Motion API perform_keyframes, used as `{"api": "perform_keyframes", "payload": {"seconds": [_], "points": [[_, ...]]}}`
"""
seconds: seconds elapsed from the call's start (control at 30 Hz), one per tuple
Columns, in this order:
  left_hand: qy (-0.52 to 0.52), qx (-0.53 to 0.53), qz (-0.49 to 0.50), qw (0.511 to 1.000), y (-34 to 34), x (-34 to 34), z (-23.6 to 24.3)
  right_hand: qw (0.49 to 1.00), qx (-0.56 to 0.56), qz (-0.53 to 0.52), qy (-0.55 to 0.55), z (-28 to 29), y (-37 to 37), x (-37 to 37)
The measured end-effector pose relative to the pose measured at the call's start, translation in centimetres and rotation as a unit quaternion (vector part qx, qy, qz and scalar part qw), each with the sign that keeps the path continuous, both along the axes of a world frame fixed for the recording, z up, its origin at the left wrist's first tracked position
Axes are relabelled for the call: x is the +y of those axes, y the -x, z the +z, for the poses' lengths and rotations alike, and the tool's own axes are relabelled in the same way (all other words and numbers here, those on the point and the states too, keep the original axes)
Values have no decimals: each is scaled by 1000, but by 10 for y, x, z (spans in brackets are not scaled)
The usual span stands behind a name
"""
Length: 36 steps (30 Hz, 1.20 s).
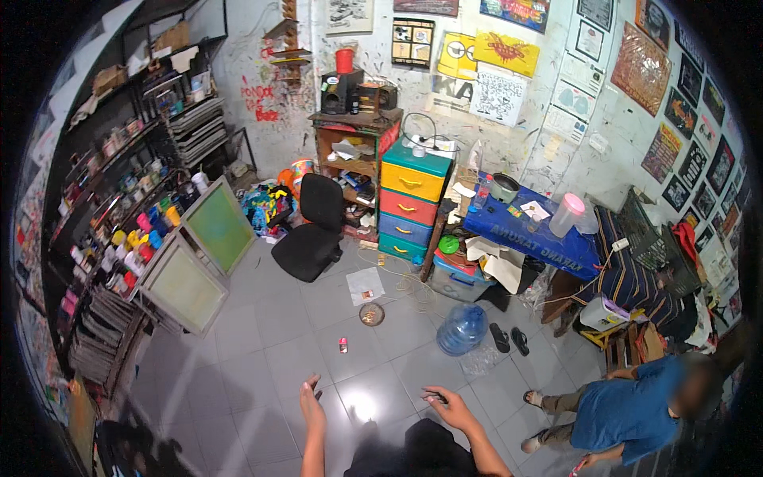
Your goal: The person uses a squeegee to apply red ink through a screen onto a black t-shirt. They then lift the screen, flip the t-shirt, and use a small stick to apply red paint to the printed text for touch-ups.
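Both of my hands hang in the air over the grey tiled floor, apart from each other, and neither holds a thing. My left hand [312, 403] has its palm turned inward and its fingers apart. My right hand [450, 408] points left, fingers loosely bent and spread. On the floor beyond my left hand lies a small red and white pack [343, 345]. Farther off is a round dish [371, 314] with small bits in it, and behind that a clear plastic sheet [366, 286]. A large blue water jug [462, 329] lies beyond my right hand.
A person in a blue shirt [628, 401] stands at the right, a small red thing in one hand. Black sandals [509, 339] lie by the jug. Framed screens [218, 226] lean against bottle-filled shelves at left. A black chair [308, 253], coloured drawers [409, 207] and a blue table [528, 230] stand behind.
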<state>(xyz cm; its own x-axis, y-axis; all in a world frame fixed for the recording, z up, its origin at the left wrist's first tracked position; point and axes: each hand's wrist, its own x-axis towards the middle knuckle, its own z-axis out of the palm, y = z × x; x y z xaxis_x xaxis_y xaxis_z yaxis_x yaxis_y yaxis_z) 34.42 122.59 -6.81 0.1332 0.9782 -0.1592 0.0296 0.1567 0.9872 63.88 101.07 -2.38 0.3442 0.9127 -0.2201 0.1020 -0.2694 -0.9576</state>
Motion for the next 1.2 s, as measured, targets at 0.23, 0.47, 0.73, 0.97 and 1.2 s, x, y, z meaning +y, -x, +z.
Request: {"api": "perform_keyframes", "payload": {"seconds": [0.23,0.47,0.73,0.97,1.2], "points": [[14,6,-43,999,-91,88,-7,997,-3,-67,-41,-53,-63,41],[99,-5,-21,995,-198,130,-33,996,41,-79,-29,-75,-171,139],[123,2,-11,992,-296,192,-16,994,-85,-27,-56,-67,-318,262],[129,2,30,991,-360,264,-9,991,27,-85,-98,-73,-397,331],[134,-47,-2,990,-419,351,-21,993,35,-77,-79,-64,-416,387]]}}
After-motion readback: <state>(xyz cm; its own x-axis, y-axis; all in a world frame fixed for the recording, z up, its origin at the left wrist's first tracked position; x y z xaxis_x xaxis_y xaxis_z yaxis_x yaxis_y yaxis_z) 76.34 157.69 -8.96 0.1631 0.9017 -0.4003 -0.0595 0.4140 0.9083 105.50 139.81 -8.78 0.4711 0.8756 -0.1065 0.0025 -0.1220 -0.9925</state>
